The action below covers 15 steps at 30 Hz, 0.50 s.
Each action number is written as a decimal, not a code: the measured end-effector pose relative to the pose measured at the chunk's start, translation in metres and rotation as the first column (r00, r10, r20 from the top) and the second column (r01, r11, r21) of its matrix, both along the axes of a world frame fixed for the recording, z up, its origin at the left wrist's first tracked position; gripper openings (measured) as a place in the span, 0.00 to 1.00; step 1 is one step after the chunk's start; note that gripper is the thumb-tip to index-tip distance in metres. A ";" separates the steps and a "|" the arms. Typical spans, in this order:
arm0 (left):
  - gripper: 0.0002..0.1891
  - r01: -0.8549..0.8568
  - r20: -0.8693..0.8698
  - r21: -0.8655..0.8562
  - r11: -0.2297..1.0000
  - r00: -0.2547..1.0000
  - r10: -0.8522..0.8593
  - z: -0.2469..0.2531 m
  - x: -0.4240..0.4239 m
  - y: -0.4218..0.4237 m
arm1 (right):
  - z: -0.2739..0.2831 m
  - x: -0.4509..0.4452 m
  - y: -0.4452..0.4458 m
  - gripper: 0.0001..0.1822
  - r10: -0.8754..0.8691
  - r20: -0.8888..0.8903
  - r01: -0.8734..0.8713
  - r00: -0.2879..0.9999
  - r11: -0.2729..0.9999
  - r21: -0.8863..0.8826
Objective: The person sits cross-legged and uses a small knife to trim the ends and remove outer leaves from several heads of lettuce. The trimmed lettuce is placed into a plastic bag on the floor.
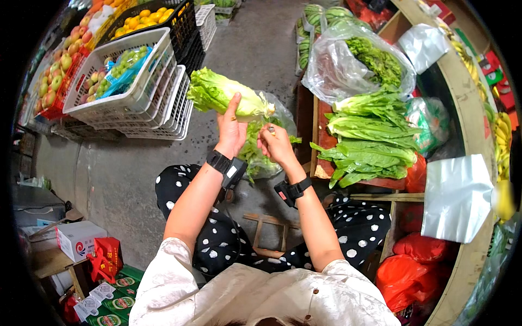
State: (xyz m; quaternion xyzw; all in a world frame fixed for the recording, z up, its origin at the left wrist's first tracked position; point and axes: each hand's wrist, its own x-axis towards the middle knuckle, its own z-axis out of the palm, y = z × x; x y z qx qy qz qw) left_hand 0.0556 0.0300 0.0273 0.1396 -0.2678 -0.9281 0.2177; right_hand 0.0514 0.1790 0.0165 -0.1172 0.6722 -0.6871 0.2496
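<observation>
A head of green leaf lettuce [220, 87] lies across my left hand [231, 132], its leafy end to the left and its pale cut stem end to the right. My left thumb presses on its near side. Just below that stem end is my right hand [276, 142], closed around a small tool [271, 129] with a metal end; the fist hides most of it. Under both hands, loose lettuce leaves [255, 153] sit in a clear plastic bag [283, 108] between my knees.
To the right, long-leaved lettuce [367, 161] and a clear bag of curly lettuce [326, 69] rest on a low wooden table [324, 118]. Watermelons [314, 18] lie beyond. Stacked white crates [163, 102] with fruit stand left. A wooden counter [456, 269] curves along the right.
</observation>
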 end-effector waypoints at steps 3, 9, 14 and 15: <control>0.23 0.005 -0.003 0.018 1.000 1.000 -0.005 -0.001 0.002 0.001 | -0.003 0.002 -0.001 0.12 0.020 0.062 -0.018 0.998 0.999 -0.028; 0.21 0.000 0.007 0.010 1.000 1.000 0.000 -0.002 0.004 0.004 | -0.007 -0.003 -0.001 0.13 0.083 0.210 -0.070 0.974 0.995 -0.069; 0.21 -0.039 0.009 -0.021 0.999 0.999 0.039 -0.013 0.002 0.008 | -0.006 -0.018 0.001 0.13 0.148 0.325 -0.113 0.934 0.986 -0.127; 0.21 -0.044 0.012 -0.003 0.999 0.999 0.044 -0.015 0.000 0.005 | -0.007 -0.017 0.000 0.13 0.137 0.294 -0.108 0.946 0.988 -0.114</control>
